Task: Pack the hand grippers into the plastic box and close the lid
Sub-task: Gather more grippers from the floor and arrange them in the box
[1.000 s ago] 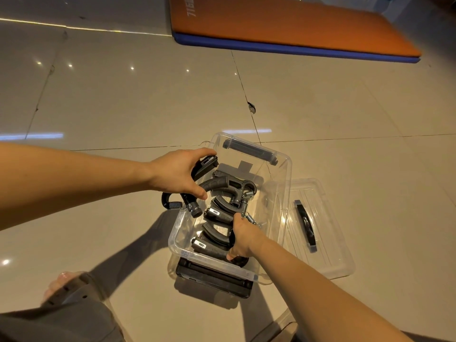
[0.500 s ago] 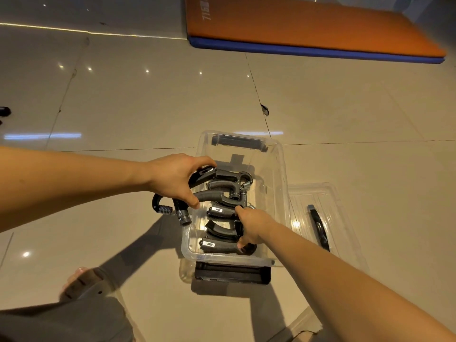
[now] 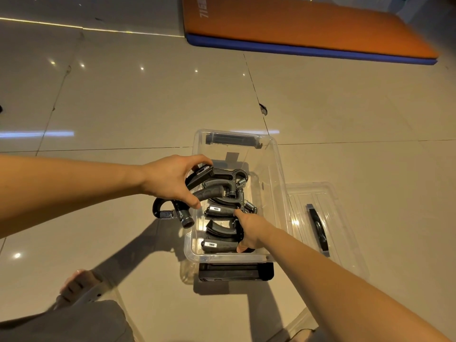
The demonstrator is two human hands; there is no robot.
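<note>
A clear plastic box stands on the tiled floor, open, with several black hand grippers lying inside. My left hand grips black hand grippers at the box's left rim; one of them hangs outside the box with its spring and handle end over the floor. My right hand reaches into the near part of the box and its fingers curl round the grippers lying there. The clear lid with a black handle lies on the floor right of the box.
An orange mat with a blue edge lies at the far side of the floor. A black latch sticks out at the box's near end. My foot in a sandal is at the lower left.
My left hand has brought its grippers a little further over the box's left rim. My right hand stays on the grippers in the near part. The camera has shifted slightly.
</note>
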